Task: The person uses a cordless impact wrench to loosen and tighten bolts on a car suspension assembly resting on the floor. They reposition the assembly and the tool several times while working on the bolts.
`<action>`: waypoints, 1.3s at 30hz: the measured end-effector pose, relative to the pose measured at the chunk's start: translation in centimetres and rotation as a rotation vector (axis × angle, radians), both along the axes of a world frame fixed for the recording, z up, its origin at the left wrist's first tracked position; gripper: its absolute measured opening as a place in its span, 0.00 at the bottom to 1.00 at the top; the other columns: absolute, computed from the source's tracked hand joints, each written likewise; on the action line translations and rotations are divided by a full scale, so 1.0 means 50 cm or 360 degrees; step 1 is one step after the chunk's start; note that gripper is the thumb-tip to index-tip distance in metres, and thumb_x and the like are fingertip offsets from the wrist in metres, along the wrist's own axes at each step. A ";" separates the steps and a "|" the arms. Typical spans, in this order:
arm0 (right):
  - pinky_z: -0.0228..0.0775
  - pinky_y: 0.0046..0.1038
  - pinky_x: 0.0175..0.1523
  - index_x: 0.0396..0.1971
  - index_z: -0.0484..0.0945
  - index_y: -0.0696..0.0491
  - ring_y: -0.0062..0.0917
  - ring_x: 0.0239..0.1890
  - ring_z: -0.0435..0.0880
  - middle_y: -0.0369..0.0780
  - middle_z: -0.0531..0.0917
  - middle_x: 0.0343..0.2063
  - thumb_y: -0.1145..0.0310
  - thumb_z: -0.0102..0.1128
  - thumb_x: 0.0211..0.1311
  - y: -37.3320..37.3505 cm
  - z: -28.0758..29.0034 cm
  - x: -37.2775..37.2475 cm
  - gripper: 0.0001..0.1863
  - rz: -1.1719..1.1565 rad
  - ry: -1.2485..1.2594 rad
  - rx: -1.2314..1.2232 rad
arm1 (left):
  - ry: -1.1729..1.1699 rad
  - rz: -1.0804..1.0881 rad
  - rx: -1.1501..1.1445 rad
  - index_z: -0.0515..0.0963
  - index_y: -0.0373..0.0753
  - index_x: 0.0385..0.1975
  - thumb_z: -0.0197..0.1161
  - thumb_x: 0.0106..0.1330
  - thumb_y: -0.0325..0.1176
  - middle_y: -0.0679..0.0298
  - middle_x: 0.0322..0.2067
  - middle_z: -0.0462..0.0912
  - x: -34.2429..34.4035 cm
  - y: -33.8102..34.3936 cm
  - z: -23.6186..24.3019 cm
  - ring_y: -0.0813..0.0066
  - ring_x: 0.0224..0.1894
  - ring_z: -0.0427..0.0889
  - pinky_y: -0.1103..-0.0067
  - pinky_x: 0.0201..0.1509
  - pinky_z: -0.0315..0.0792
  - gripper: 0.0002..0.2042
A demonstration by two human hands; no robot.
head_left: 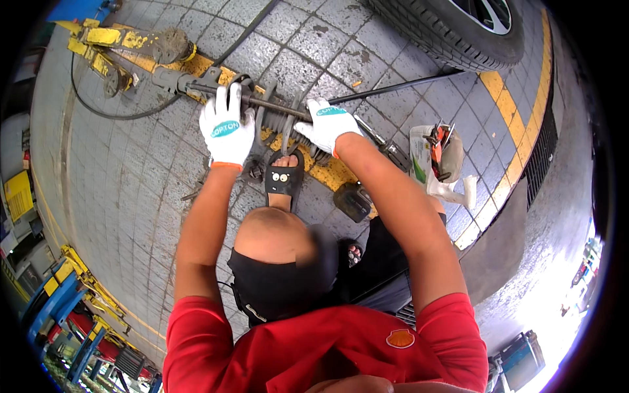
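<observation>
My left hand (226, 128), in a white glove with an orange cuff, lies across a threaded rod (275, 106), fingers stretched out and thumb apart. Close to the rod's right end is my right hand (325, 128), gloved alike, its fingers closed around it. Under the rod, between the hands, lies a dark coil spring (280, 123), partly blurred. A grey cylindrical part (171, 80) extends to the left of my left hand. My sandalled foot (284, 173) is close against the spring.
A cut plastic jug (424, 141) with hand tools stands at right. A ratchet-like tool (372, 131) and a black tool part (354, 201) lie nearby. A car wheel (452, 39) is at far right, a yellow lift arm (131, 40) at far left. A black bar (400, 87) crosses the tiles.
</observation>
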State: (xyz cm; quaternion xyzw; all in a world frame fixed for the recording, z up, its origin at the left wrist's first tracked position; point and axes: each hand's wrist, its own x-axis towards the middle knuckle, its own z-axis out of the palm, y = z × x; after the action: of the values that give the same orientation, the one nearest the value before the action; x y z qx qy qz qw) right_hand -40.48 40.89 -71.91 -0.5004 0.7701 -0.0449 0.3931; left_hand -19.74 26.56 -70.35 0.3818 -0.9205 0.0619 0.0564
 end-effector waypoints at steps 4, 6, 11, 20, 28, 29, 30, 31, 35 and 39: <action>0.66 0.41 0.77 0.79 0.59 0.56 0.49 0.74 0.71 0.51 0.65 0.77 0.35 0.56 0.71 0.005 0.016 -0.011 0.49 -0.0014 -0.0064 -0.0065 | 0.0286 0.0046 0.0125 0.66 0.42 0.77 0.71 0.65 0.35 0.45 0.73 0.69 0.024 0.008 -0.077 0.44 0.61 0.77 0.57 0.68 0.72 0.38; 0.63 0.40 0.78 0.80 0.57 0.56 0.50 0.76 0.68 0.51 0.62 0.79 0.34 0.55 0.71 0.022 -0.005 -0.040 0.51 -0.0078 -0.0172 -0.0118 | 0.0373 -0.0010 0.0191 0.65 0.42 0.77 0.70 0.65 0.30 0.44 0.74 0.68 0.017 0.003 -0.087 0.42 0.64 0.76 0.57 0.70 0.71 0.38; 0.69 0.41 0.71 0.66 0.76 0.60 0.49 0.67 0.78 0.56 0.81 0.62 0.43 0.58 0.75 0.179 0.007 -0.118 0.35 -0.1133 -0.0048 -0.0727 | 0.0473 -0.0035 0.0223 0.62 0.44 0.80 0.59 0.66 0.16 0.43 0.74 0.66 0.043 -0.006 -0.105 0.40 0.67 0.72 0.56 0.72 0.67 0.39; 0.76 0.40 0.45 0.44 0.87 0.62 0.34 0.36 0.84 0.47 0.88 0.39 0.57 0.76 0.59 0.516 -0.326 -0.012 0.23 -0.2293 -0.0834 0.0447 | 0.0594 -0.0002 0.0310 0.62 0.45 0.81 0.57 0.65 0.14 0.45 0.73 0.69 0.053 0.001 -0.144 0.42 0.72 0.68 0.56 0.78 0.61 0.40; 0.78 0.38 0.50 0.50 0.76 0.58 0.33 0.43 0.84 0.43 0.85 0.43 0.76 0.77 0.49 0.489 -0.366 0.055 0.27 -0.2770 -0.0922 -0.0551 | 0.0680 0.0008 0.0315 0.65 0.44 0.79 0.58 0.69 0.17 0.52 0.73 0.71 0.048 0.001 -0.154 0.46 0.74 0.67 0.58 0.80 0.59 0.35; 0.78 0.38 0.45 0.47 0.76 0.56 0.31 0.39 0.83 0.43 0.85 0.41 0.77 0.77 0.50 0.491 -0.366 0.042 0.24 -0.2820 -0.1065 -0.0491 | 0.0720 -0.0009 0.0326 0.65 0.43 0.78 0.58 0.69 0.18 0.54 0.73 0.72 0.044 -0.005 -0.157 0.47 0.74 0.67 0.58 0.81 0.59 0.35; 0.77 0.37 0.46 0.46 0.77 0.56 0.30 0.39 0.83 0.42 0.85 0.40 0.78 0.78 0.49 0.505 -0.360 0.045 0.24 -0.2870 -0.1232 -0.0486 | 0.0682 0.0050 0.0323 0.66 0.43 0.78 0.58 0.70 0.18 0.56 0.73 0.72 0.056 0.002 -0.166 0.48 0.74 0.68 0.59 0.80 0.59 0.33; 0.76 0.35 0.47 0.44 0.77 0.57 0.29 0.39 0.82 0.42 0.85 0.39 0.79 0.79 0.48 0.514 -0.358 0.045 0.24 -0.2911 -0.1403 -0.0494 | 0.0720 0.0073 0.0323 0.67 0.43 0.77 0.59 0.72 0.19 0.57 0.73 0.73 0.057 0.009 -0.166 0.49 0.75 0.67 0.60 0.80 0.60 0.32; 0.76 0.34 0.45 0.35 0.73 0.51 0.26 0.37 0.83 0.37 0.82 0.34 0.76 0.82 0.50 0.513 -0.340 0.046 0.21 -0.2741 -0.1585 -0.0521 | 0.0705 0.0039 0.0322 0.68 0.43 0.76 0.60 0.72 0.21 0.57 0.73 0.73 0.055 0.006 -0.164 0.49 0.75 0.67 0.60 0.79 0.61 0.31; 0.79 0.37 0.42 0.35 0.71 0.51 0.30 0.37 0.84 0.38 0.82 0.34 0.79 0.79 0.54 0.480 -0.296 0.038 0.20 -0.2745 -0.2011 -0.0724 | 0.0662 0.0149 0.0295 0.69 0.42 0.76 0.62 0.71 0.21 0.57 0.73 0.73 0.052 0.013 -0.157 0.48 0.74 0.68 0.60 0.79 0.62 0.31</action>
State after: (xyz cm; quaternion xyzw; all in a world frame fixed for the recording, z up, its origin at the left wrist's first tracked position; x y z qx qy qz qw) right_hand -38.56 64.90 -86.73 0.2598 0.4948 -0.6952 0.4521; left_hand -17.12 27.19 -78.19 0.4321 -0.8721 -0.1002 0.2066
